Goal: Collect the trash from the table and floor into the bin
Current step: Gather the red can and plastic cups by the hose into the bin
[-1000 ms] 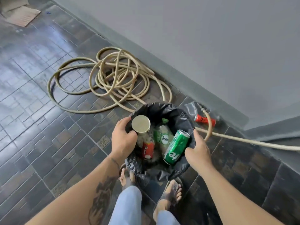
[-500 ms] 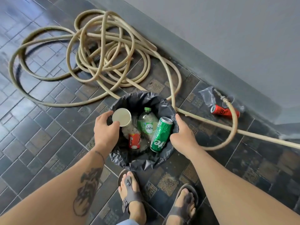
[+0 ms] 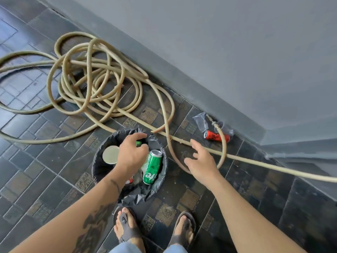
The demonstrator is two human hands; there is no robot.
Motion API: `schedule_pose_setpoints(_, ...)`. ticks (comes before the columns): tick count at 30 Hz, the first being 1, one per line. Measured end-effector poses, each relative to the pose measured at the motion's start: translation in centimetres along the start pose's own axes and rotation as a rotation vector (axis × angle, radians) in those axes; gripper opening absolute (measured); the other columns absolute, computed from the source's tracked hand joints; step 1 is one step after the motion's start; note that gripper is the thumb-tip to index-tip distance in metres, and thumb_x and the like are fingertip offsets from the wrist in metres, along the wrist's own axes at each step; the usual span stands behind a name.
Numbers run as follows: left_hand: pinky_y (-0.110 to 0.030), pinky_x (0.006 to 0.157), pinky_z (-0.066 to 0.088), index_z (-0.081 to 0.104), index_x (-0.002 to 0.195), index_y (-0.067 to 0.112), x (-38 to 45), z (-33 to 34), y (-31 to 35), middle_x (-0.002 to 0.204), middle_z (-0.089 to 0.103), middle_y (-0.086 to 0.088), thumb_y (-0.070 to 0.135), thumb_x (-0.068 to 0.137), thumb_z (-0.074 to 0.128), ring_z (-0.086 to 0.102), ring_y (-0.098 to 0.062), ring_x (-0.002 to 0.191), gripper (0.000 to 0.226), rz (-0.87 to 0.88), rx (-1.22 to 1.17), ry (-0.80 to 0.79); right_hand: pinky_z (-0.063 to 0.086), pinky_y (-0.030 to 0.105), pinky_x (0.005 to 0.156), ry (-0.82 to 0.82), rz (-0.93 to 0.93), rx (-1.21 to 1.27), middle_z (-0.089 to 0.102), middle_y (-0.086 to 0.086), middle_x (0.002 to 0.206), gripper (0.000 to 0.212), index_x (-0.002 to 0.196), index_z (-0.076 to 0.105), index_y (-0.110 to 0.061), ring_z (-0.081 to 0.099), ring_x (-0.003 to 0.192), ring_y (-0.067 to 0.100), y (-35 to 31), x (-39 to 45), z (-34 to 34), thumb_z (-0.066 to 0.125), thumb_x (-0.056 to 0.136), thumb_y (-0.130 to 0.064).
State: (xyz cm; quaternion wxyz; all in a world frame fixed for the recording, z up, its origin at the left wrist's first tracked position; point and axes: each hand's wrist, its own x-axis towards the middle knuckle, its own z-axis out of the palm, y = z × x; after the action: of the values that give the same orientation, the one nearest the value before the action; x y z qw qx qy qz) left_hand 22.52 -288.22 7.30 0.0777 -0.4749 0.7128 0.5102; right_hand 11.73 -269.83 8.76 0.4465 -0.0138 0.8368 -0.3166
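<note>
A small bin lined with a black bag [image 3: 102, 168] stands on the tiled floor in front of my feet. Inside lie a green can [image 3: 152, 168], a jar with a pale round lid [image 3: 110, 154] and a green-capped bottle [image 3: 139, 143], mostly hidden under my left hand [image 3: 132, 154], which hovers over the bin with fingers curled and apart. My right hand [image 3: 200, 161] is open to the right of the bin, above the floor. A red can [image 3: 216, 136] lies by the wall, with a clear plastic cup [image 3: 200, 122] beside it.
A long tan hose [image 3: 94, 84] lies coiled on the floor behind the bin, and one strand runs right past the red can. A grey wall [image 3: 218, 52] borders the floor. My sandalled feet [image 3: 155, 229] stand just below the bin.
Both hands let go of the bin's rim. My left hand moved over the bin's contents, and my right hand moved off to the right and opened. The view shifted toward the red can.
</note>
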Motion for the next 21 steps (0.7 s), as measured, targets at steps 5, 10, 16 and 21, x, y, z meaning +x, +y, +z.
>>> schedule_pose_setpoints(5,-0.029,0.104,0.046,0.067,0.126,0.015,0.3,5.5,8.3,0.12,0.068,-0.001,0.003,0.087,0.052,0.062,-0.015,0.111,0.044,0.094,0.055,-0.176,0.047,0.045,0.103,0.14,0.105,0.072,0.042,-0.002,0.151,0.06,0.144,0.041,-0.035,0.047,0.132,0.02,4.0,-0.4,-9.6,0.059,0.092,-0.01)
schedule_pose_setpoints(10,-0.022,0.088,0.042,0.069,0.119,0.017,3.0,13.9,11.2,0.112,0.07,-0.001,0.006,0.089,0.054,0.065,-0.019,0.108,0.036,0.069,0.157,-0.257,0.048,0.026,0.082,0.163,0.112,-0.067,0.045,0.003,0.144,0.061,0.145,0.04,-0.027,0.053,0.117,0.02,8.7,3.6,-16.9,0.058,0.092,-0.003)
schedule_pose_setpoints(16,-0.035,0.104,0.047,0.061,0.134,0.014,8.2,24.1,9.5,0.131,0.061,-0.008,0.011,0.088,0.057,0.059,-0.024,0.12,0.047,0.062,0.331,-0.283,0.044,0.042,0.102,0.131,-0.067,-0.63,0.036,0.002,0.149,0.086,0.152,0.022,-0.025,0.039,0.131,0.026,13.2,12.2,-20.4,0.071,0.083,-0.015)
schedule_pose_setpoints(21,-0.038,0.112,0.037,0.057,0.141,0.018,13.5,29.3,7.3,0.14,0.05,-0.006,0.01,0.085,0.057,0.047,-0.03,0.13,0.058,0.272,0.552,-0.282,0.045,0.045,0.102,0.132,-0.15,-0.692,0.029,0.004,0.154,0.103,0.154,0.013,-0.025,0.034,0.134,0.031,16.4,20.9,-19.8,0.078,0.076,-0.015)
